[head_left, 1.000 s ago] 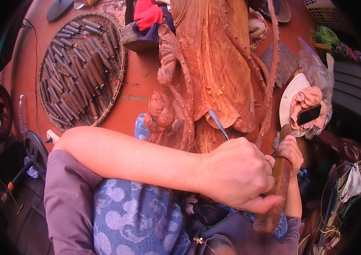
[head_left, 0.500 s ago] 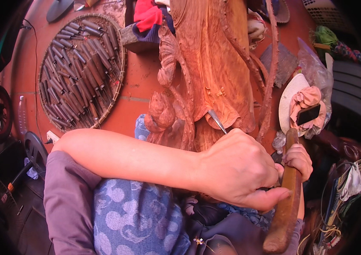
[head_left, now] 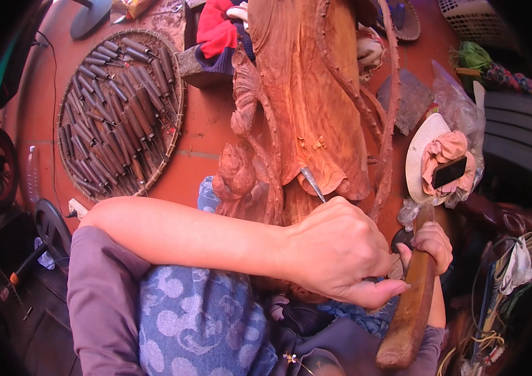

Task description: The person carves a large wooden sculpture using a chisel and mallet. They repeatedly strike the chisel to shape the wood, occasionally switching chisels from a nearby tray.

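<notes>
A reddish-brown wood carving (head_left: 306, 94) with flowing folds and twisted stems stands in front of me. My left hand (head_left: 341, 254) reaches across from the left, its fingers wrapped round a chisel (head_left: 313, 185). The chisel's metal blade slants up to the lower folded edge of the carving, and its handle is hidden in my fist. Small wood chips (head_left: 319, 143) lie on the carving just above the blade. On the right, my right hand (head_left: 434, 245) grips a long wooden mallet (head_left: 409, 319), whose thick end points down toward me, close beside my left thumb.
A round woven tray (head_left: 181, 103) of wooden-handled carving tools (head_left: 121, 119) lies on the red tiled floor at left. To the right are a pale hat (head_left: 417, 156) with a phone (head_left: 449, 172) on pink cloth and a plastic bag (head_left: 463, 119). A wooden block (head_left: 200, 70) stands behind.
The view has shifted slightly, moving the carving a little left and down in the picture. The mallet has drawn slightly away from my left thumb. Both grips stay the same.
</notes>
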Demonstrator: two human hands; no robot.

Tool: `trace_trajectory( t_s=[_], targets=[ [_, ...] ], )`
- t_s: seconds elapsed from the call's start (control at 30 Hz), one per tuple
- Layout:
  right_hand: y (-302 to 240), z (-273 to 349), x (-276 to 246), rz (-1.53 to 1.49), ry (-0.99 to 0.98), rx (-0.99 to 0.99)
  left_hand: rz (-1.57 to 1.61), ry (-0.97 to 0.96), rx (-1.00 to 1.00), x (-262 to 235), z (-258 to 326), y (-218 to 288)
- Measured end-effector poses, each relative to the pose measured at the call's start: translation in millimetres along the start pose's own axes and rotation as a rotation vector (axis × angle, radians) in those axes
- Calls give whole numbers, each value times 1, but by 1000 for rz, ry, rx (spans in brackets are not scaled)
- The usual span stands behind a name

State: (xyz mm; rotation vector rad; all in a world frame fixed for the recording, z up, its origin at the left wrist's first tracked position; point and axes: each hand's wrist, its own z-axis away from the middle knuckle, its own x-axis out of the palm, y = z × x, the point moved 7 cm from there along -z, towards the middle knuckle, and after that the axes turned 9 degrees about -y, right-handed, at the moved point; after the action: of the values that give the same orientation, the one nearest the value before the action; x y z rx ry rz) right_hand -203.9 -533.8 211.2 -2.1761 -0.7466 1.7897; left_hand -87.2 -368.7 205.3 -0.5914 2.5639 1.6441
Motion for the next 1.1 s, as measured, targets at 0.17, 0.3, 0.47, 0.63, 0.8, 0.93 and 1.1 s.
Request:
trace_trajectory(
  t_s=[0.17, 0.3, 0.47, 0.63, 0.8, 0.93, 1.1],
  targets=[
    [-2, 5, -2, 19, -53, 9, -12, -35, 19, 3, 2, -2],
    [-3, 4, 3, 66, -71, -4, -27, -32, 19, 4, 2, -4],
    [-2, 9, 1, 21, -52, -34, -32, -69, 49, 5, 6, -4],
    [-2, 9, 1, 119, -70, -4, -12, -37, 72, 4, 6, -5],
    [-1, 7, 6, 78, -86, -52, -17, -68, 65, 5, 7, -4],
    [-7, 12, 5, 5, -55, -155, -47, -130, 91, 5, 12, -5],
    [-6, 6, 5, 105, -66, -135, -45, -152, 109, 6, 13, -6]
  ],
)
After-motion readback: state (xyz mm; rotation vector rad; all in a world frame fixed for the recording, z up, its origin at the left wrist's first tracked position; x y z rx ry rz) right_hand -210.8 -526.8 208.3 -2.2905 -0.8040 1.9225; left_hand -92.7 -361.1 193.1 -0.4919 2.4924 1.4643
